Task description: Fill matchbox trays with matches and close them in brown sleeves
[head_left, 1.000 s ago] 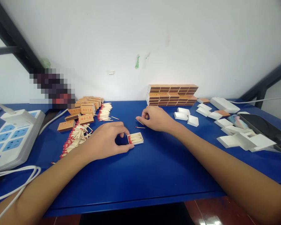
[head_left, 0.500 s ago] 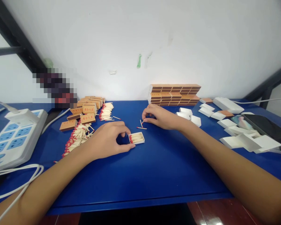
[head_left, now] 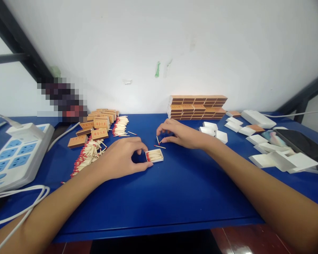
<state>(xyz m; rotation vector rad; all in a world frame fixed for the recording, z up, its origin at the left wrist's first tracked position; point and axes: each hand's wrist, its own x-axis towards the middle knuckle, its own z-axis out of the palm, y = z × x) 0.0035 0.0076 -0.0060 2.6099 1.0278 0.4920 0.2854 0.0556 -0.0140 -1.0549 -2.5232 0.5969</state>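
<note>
My left hand (head_left: 122, 157) rests on the blue table (head_left: 175, 190) with thumb and fingers curled round the left end of a small white tray of matches (head_left: 154, 155). My right hand (head_left: 181, 134) is just behind and to the right of the tray, its fingertips pinched on a single match (head_left: 158, 140) that points down toward the table. Another loose match (head_left: 159, 146) lies flat on the table below those fingertips.
A heap of loose matches (head_left: 88, 155) and several orange matchbox sleeves (head_left: 99, 124) lie at the left. A stack of filled matchboxes (head_left: 197, 107) stands against the wall. White empty trays (head_left: 275, 158) and a phone (head_left: 302, 144) lie right; a power strip (head_left: 13, 155) sits far left.
My right hand has shifted slightly toward the tray and lifted one match off the table in a pinch. My left hand and the tray have stayed put.
</note>
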